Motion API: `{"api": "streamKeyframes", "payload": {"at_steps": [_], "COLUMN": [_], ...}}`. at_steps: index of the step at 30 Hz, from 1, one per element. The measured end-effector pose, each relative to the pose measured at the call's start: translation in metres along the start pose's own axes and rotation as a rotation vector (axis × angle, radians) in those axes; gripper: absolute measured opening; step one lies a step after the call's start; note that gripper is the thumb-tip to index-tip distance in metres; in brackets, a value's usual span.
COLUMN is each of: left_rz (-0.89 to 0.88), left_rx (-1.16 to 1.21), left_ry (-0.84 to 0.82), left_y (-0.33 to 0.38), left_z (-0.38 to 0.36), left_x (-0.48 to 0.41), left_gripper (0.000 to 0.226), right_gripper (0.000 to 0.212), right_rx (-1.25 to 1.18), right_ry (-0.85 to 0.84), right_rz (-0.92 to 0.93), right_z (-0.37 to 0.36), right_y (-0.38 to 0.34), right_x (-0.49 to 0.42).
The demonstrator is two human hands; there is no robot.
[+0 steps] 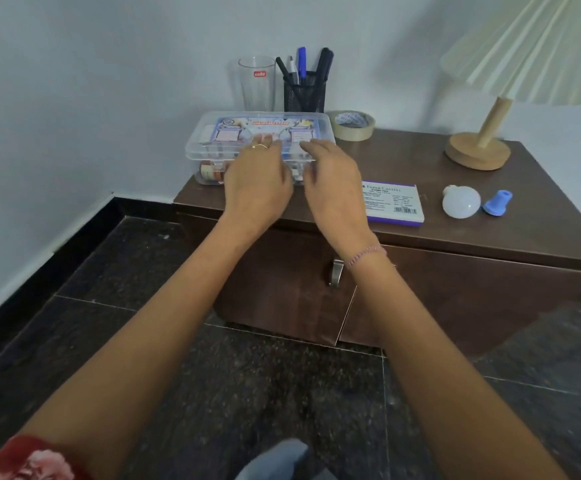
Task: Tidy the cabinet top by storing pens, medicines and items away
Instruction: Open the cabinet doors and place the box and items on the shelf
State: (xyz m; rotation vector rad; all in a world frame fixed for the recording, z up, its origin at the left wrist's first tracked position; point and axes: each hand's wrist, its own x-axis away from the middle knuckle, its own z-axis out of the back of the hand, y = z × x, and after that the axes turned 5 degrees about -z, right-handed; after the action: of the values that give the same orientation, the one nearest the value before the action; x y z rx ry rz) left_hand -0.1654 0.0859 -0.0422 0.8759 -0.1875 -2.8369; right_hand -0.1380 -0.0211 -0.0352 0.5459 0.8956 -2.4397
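Observation:
A clear plastic medicine box (213, 133) with a printed label on its lid stands at the left of the brown cabinet top (403, 161); bottles show through its wall. My left hand (258, 181) and my right hand (330, 181) lie side by side at the box's front edge, fingers reaching over the lid, thumbs near the front clasp. Whether they press or grip is blurred. Behind the box a black mesh holder (304, 93) keeps several pens upright.
An empty drinking glass (257, 84) stands beside the holder, a tape roll (353, 125) to its right. A stamp pad box (393, 202), a white bulb (461, 201) and a blue socket piece (497, 202) lie near the front edge. A lamp (477, 152) stands at the back right.

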Motion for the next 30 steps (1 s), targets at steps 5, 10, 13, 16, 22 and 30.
{"api": "streamKeyframes", "payload": {"at_steps": [5, 10, 13, 16, 22, 30], "left_rz": [-0.109, -0.086, 0.035, 0.215, 0.263, 0.061], "left_rx": [0.159, 0.374, 0.529, 0.608, 0.727, 0.566], "left_ry": [0.179, 0.243, 0.13, 0.023, -0.011, 0.045], "left_y": [0.022, 0.043, 0.057, 0.068, 0.083, 0.072], "left_z": [-0.005, -0.034, -0.057, -0.076, -0.089, -0.079], "left_x": [0.046, 0.093, 0.122, 0.134, 0.134, 0.157], "left_gripper": [0.034, 0.019, 0.012, 0.014, 0.025, 0.067], "right_gripper": [0.027, 0.019, 0.018, 0.029, 0.036, 0.079], "right_rx": [-0.198, -0.205, -0.269, -0.394, -0.516, -0.281], "right_ry": [0.173, 0.32, 0.43, 0.377, 0.275, 0.221], "right_rz": [-0.043, -0.19, -0.439, -0.684, -0.768, -0.535], "right_z": [0.002, -0.005, -0.016, -0.028, -0.039, -0.021], "right_y": [0.025, 0.058, 0.08, 0.096, 0.105, 0.102], "right_x": [0.071, 0.113, 0.135, 0.145, 0.143, 0.171]}}
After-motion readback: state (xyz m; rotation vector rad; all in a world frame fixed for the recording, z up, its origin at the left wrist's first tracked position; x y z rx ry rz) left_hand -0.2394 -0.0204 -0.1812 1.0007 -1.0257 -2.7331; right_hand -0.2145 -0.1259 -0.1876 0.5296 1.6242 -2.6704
